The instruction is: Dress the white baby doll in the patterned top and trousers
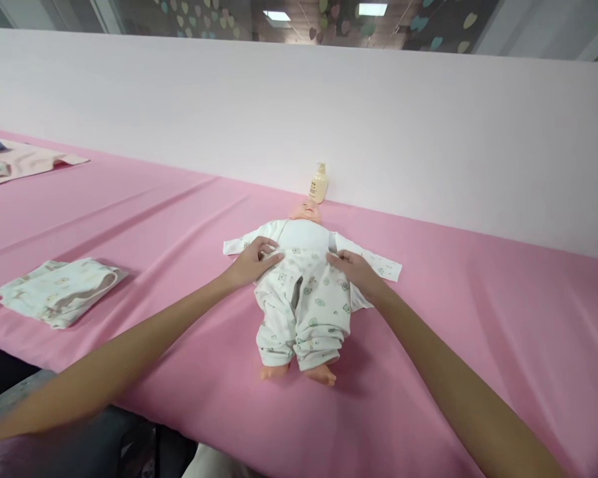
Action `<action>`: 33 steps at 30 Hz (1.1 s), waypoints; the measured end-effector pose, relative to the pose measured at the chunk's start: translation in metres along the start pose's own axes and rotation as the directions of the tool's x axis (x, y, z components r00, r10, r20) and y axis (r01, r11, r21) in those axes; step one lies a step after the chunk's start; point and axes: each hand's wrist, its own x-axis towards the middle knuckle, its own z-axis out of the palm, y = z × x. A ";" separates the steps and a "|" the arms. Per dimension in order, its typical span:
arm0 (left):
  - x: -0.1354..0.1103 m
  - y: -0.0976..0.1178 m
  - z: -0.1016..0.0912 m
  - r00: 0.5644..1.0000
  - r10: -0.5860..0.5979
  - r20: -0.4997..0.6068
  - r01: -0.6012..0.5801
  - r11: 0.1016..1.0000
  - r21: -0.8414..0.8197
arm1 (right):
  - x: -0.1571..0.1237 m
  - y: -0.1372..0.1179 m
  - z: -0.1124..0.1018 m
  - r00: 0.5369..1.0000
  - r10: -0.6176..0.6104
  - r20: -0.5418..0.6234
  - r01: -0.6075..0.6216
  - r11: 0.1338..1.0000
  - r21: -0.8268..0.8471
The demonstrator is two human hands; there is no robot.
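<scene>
Head view: with left hand (253, 262) and right hand (361, 273), pinching the patterned trousers (323, 299) at left and right waist; worn by a doll (306, 212) lying mid-scene on pink sheet (179, 199), before a far bottle (319, 186).

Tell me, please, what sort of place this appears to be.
Probably a baby-care training room: a clothed baby doll lies on a pink cloth, with a pump bottle beyond its head.

A white wall (129, 99) backs the pink-covered table (528, 318), beneath glass (144, 16) showing pastel hearts (470, 20) and two lit panels (373, 9).
</scene>
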 end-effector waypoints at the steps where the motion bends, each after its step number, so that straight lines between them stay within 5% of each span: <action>1: -0.002 -0.008 0.003 1.000 -0.015 -0.025 0.016 1.000 0.024 | -0.001 0.011 0.003 0.998 0.045 -0.053 -0.044 0.999 0.015; 6: -0.014 -0.018 0.011 0.981 -0.168 0.097 0.174 0.983 -0.052 | -0.013 0.038 0.020 0.989 0.145 -0.010 -0.131 0.922 0.363; 11: -0.008 -0.007 0.006 0.962 -0.115 0.249 0.190 0.934 -0.302 | -0.009 0.025 0.024 0.986 0.084 0.143 -0.148 0.836 0.529; 18: 0.013 -0.019 -0.014 0.982 0.000 0.186 0.044 0.973 -0.229 | 0.010 0.007 -0.003 0.982 -0.133 0.132 0.103 0.973 0.206; 21: 0.030 -0.009 -0.017 0.984 0.102 0.145 -0.080 0.985 -0.154 | 0.026 -0.014 -0.007 0.964 -0.195 0.181 0.199 0.980 -0.003; 24: 0.054 0.003 -0.013 0.981 0.176 0.087 -0.166 0.980 -0.113 | 0.054 -0.030 0.000 0.939 -0.262 0.223 0.273 0.962 -0.019; 29: 0.079 -0.014 -0.005 0.998 0.033 -0.049 -0.032 0.999 0.010 | 0.094 -0.009 0.014 0.990 -0.123 -0.068 0.126 0.991 0.036; 33: 0.066 -0.039 -0.003 0.997 -0.064 -0.043 0.066 0.997 0.029 | 0.082 0.027 0.017 0.990 0.027 -0.137 -0.021 0.999 0.039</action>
